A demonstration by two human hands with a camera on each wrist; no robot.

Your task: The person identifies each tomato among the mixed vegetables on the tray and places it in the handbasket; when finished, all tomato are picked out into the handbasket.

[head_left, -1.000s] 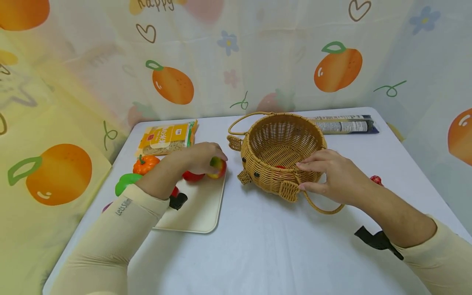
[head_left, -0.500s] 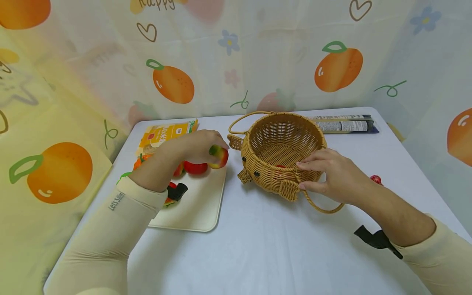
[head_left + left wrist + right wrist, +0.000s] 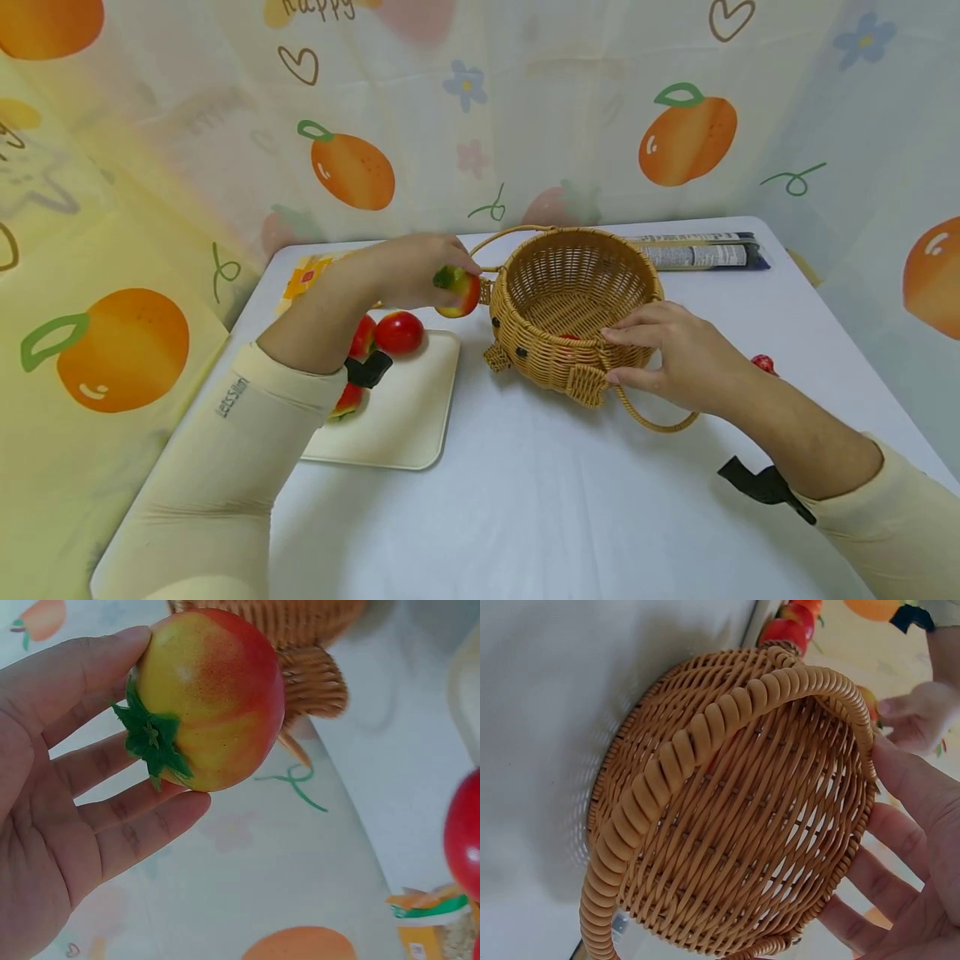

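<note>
In the head view my left hand (image 3: 416, 268) holds a red-and-yellow tomato (image 3: 461, 293), raised just left of the wicker basket (image 3: 543, 362). The left wrist view shows the thumb and fingers round the tomato's leafy green stem end (image 3: 154, 739). My right hand (image 3: 678, 358) grips the basket's near right rim, fingertips over the edge and thumb outside. A patch of red (image 3: 570, 337) shows at the basket's front inner edge; most of it is hidden. Between the arm and the basket, a cream tray (image 3: 405, 433) bears red, round produce (image 3: 399, 332).
Behind the left forearm lies a yellow food packet (image 3: 303, 275), partly covered. A dark, long package (image 3: 705, 252) is at the back right. Beyond the right wrist sits a small red object (image 3: 763, 364). The basket's handle (image 3: 660, 427) hangs out towards the front.
My left hand has lifted the tomato from above the tray, up and right to the basket's side. The right hand and basket have stayed in place.
</note>
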